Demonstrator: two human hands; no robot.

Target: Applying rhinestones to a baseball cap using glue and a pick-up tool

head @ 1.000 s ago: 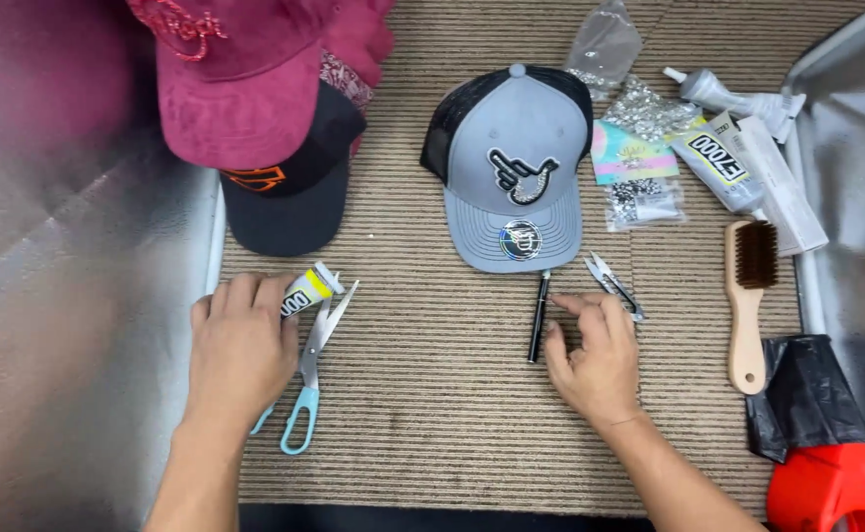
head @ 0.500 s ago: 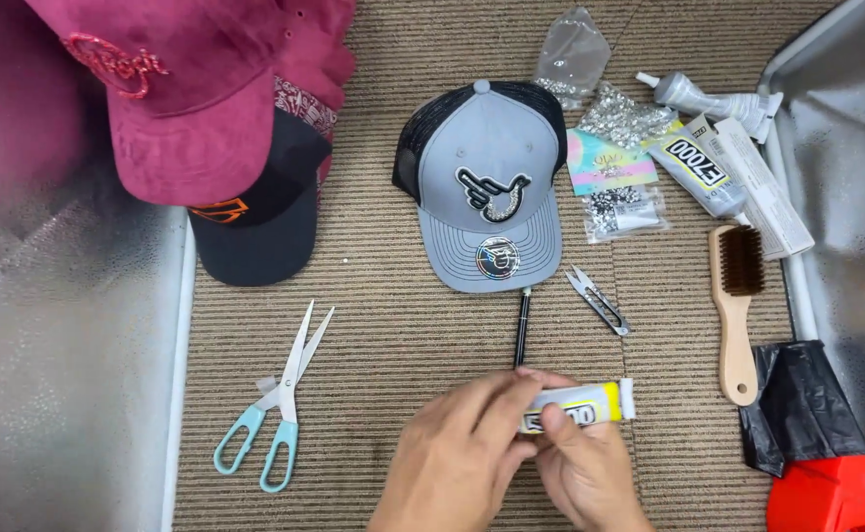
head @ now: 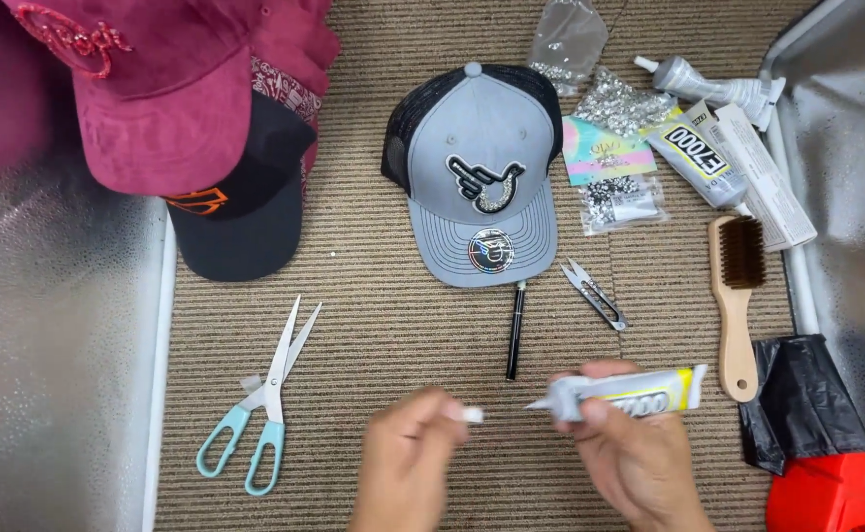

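Observation:
My right hand (head: 629, 458) grips a small yellow-and-white glue tube (head: 639, 392), its thin nozzle pointing left. My left hand (head: 408, 473) pinches the tube's small white cap (head: 472, 415), held a short way off the nozzle tip. Both hands hover over the ribbed brown mat (head: 393, 345) near its front edge. Just beyond them lie a black pen (head: 516, 330) and small metal snips (head: 595, 294). A grey cap with black mesh back (head: 477, 182) and a bird patch lies farther up the mat.
Light-blue-handled scissors (head: 260, 414) lie at the left. A maroon cap (head: 157, 89) rests over a black cap (head: 240, 222) at the upper left. A wooden brush (head: 737, 296), larger glue tubes (head: 698, 148), rhinestone bags (head: 619, 202) and a red-and-black object (head: 816, 463) sit at the right.
My left hand left the scissors and brought the glue tube to the right hand. The cap has now come off the nozzle, and the hands have drawn apart.

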